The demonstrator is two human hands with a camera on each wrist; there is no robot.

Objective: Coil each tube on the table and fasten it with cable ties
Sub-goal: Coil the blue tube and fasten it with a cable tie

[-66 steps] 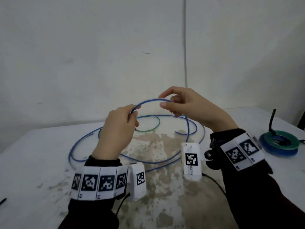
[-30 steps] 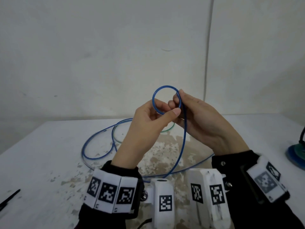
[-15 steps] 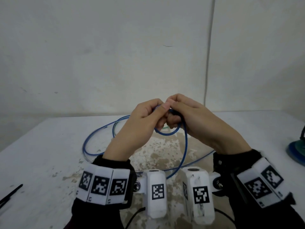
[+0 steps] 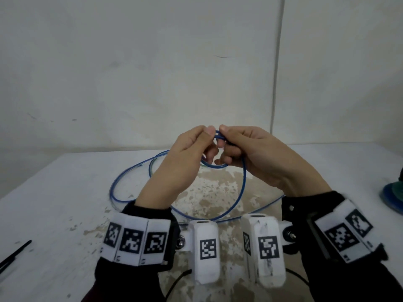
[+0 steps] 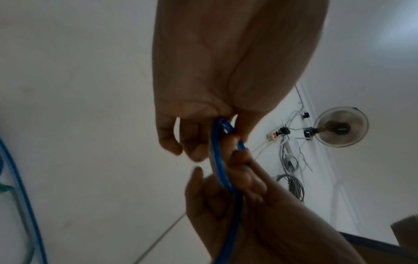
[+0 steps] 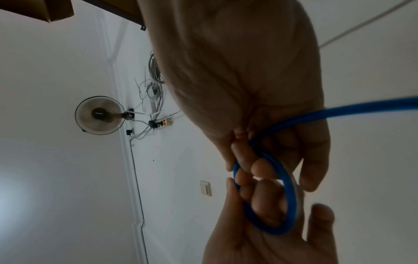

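Note:
A thin blue tube (image 4: pixel 242 186) runs from wide curves on the white table (image 4: pixel 65 203) up to my hands, which are raised above it. The end of the tube forms a small loop (image 4: pixel 214 165) (image 6: pixel 290 196). My left hand (image 4: pixel 207 141) pinches the top of that loop between thumb and fingers, with other fingers through it. My right hand (image 4: pixel 231 142) pinches the same spot from the other side, thumb tips almost touching. In the left wrist view the tube (image 5: pixel 217 164) passes between both hands' curled fingers.
A black cable tie (image 4: pixel 15 253) lies at the table's left edge. A coiled blue and green bundle (image 4: pixel 392 192) sits at the right edge. A green tube (image 5: pixel 4 187) lies under the blue curves. The wall stands close behind the table.
The small loop stood upright above my fingers a second ago and now hangs below them. Both hands kept hold and have risen slightly, with the thumbs meeting on top.

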